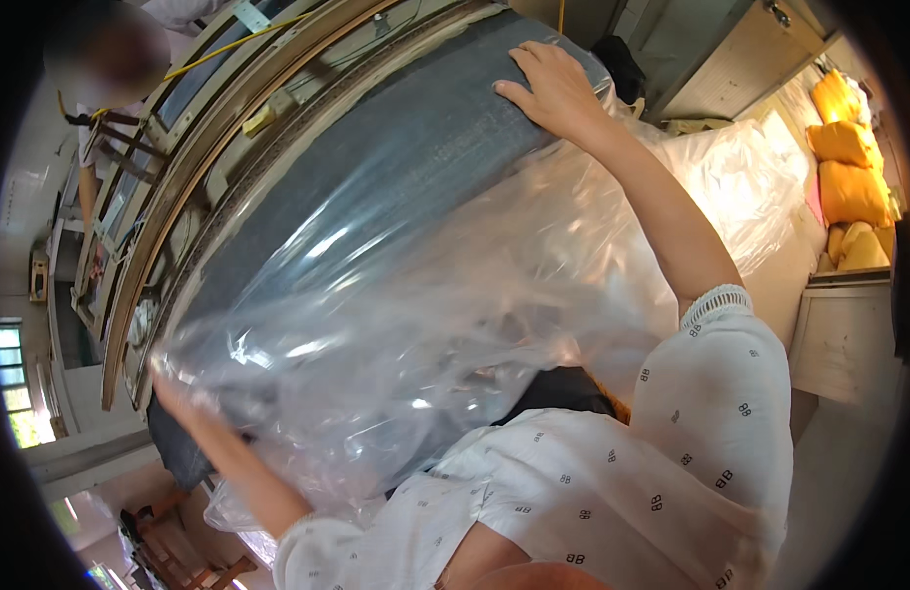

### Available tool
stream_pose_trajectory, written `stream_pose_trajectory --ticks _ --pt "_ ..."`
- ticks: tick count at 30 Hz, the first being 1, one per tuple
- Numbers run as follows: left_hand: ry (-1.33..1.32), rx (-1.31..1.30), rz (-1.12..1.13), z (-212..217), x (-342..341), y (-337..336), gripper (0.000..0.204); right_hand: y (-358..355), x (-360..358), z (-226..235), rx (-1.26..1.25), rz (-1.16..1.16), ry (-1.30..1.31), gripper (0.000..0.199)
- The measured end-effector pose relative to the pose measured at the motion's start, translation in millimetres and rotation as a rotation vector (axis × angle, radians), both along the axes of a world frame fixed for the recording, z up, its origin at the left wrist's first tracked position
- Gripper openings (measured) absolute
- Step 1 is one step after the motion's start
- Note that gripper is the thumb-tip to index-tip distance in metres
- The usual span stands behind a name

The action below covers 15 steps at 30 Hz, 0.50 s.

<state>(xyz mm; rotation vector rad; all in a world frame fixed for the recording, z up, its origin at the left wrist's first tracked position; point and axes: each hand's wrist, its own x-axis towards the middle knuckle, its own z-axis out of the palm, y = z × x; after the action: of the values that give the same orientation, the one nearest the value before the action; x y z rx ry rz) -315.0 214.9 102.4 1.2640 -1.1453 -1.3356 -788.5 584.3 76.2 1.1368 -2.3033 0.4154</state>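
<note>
A wide dark grey surface (415, 128), like a padded work table, stretches before me. Clear plastic sheeting (514, 256) covers its near part and hangs in loose, crinkled folds toward my body. At the far right, my right hand (553, 90) lies on the dark surface with its fingers stretched out, just beyond the sheeting's edge. Over at the left end, my left hand (170, 388) is at the corner of the sheeting. Motion smears it, so whether its fingers grip the plastic is unclear. Black material (563, 391) shows below the sheeting near my waist.
Long curved-looking rails (204, 162) of a frame run along the table's far side. Beyond them, at upper left, is another person (106, 54). Yellow-orange bundles (853, 192) are stacked on a cabinet (838, 339) at the right. A yellow cord (234, 44) crosses the frame.
</note>
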Motion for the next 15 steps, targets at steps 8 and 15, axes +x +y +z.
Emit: stream_pose_trajectory --ticks 8,15 --pt "-1.569 -0.540 0.250 -43.4 369.8 -145.7 0.038 6.3 -22.6 28.7 0.200 -0.117 -0.090 0.040" --pt "-1.099 -0.563 0.351 -83.2 294.6 -197.7 0.035 -19.7 -87.4 26.4 -0.278 -0.040 -1.603 0.052"
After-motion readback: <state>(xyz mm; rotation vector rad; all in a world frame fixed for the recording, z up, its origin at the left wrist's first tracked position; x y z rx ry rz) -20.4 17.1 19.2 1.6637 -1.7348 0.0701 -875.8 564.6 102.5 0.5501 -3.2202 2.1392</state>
